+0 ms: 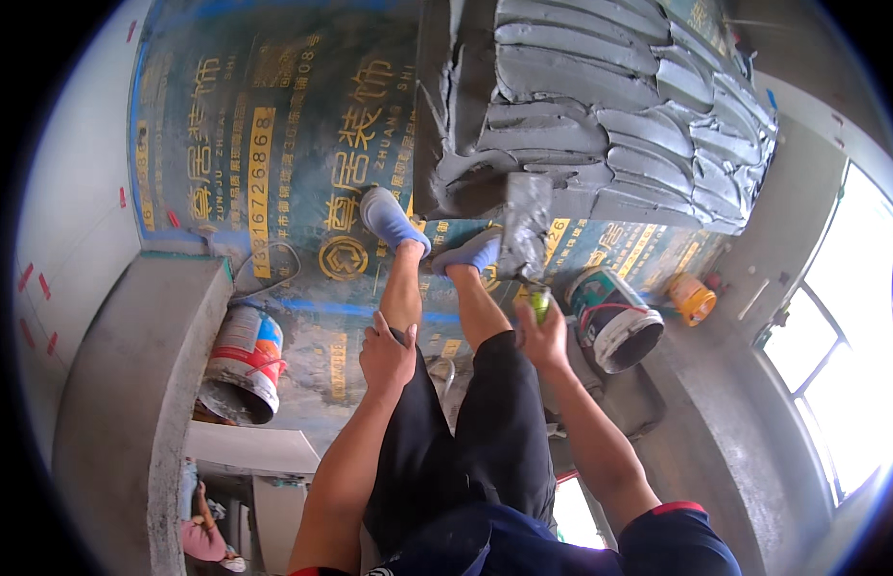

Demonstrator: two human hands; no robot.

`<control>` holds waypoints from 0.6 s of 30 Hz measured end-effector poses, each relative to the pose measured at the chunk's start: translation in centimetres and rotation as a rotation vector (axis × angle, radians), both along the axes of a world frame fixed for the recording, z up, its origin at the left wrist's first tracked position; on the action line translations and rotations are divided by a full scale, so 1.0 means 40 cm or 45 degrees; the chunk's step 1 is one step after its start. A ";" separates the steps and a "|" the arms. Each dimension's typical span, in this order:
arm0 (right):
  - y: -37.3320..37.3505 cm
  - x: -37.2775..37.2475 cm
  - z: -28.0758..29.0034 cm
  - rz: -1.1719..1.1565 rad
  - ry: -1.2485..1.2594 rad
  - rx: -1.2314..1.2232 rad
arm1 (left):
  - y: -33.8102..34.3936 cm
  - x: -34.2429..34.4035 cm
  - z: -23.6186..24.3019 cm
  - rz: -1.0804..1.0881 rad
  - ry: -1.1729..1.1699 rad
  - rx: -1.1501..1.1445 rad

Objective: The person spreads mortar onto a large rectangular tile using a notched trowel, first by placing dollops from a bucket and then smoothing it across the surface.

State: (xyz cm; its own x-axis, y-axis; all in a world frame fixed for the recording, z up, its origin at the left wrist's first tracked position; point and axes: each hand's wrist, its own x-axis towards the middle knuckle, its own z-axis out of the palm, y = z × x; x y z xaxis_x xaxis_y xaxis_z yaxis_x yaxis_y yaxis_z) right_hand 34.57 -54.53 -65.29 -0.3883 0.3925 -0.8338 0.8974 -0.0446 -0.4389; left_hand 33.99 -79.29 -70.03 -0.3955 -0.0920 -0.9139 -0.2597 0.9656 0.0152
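Head view: the person's own legs in black shorts point(485, 451) are seen from above, with blue shoes point(391, 219) planted on a printed dark floor covering point(293, 125). The right arm is stretched forward from the lower right edge, nearly straight at the elbow, and the right hand point(545, 338) is closed around the green handle point(539, 303) of a plastering trowel point(526, 226). The trowel's flat blade is coated with grey mortar and is held upright above the hand, its upper end touching the lower edge of a large tile point(609, 106) covered in thick combed ridges of grey mortar. The left arm is bent only slightly and is brought in from the lower left; the left hand point(386, 353) is laid flat on the left knee, fingers spread wide and nothing held. Just right of the right hand a white bucket with a red handle point(614, 322) is seen lying tilted, and a small orange tub point(693, 298) is set further right near the bright window point(849, 365). On the left, a second bucket with a colourful label point(243, 365) is tipped beside a grey cement ledge point(130, 403). At the lower left edge another person in a pink top point(202, 533) is partly seen
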 end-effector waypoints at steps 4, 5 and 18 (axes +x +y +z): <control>-0.038 -0.002 -0.112 0.567 0.256 0.480 | 0.024 0.011 -0.019 -0.060 0.058 -0.007; -0.033 -0.014 -0.122 0.653 0.202 0.534 | 0.031 0.011 -0.019 -0.057 0.049 0.001; -0.107 -0.045 -0.060 -0.485 0.087 -0.347 | 0.088 0.047 -0.016 -0.210 0.049 -0.103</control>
State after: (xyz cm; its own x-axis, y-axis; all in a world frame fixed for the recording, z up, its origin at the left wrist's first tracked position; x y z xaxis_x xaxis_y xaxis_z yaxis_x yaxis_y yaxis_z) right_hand 32.75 -58.79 -67.67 -0.3164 0.2883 -0.9038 0.7643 -0.4868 -0.4228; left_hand 35.87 -75.77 -70.69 -0.4461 -0.0957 -0.8898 -0.0988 0.9935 -0.0574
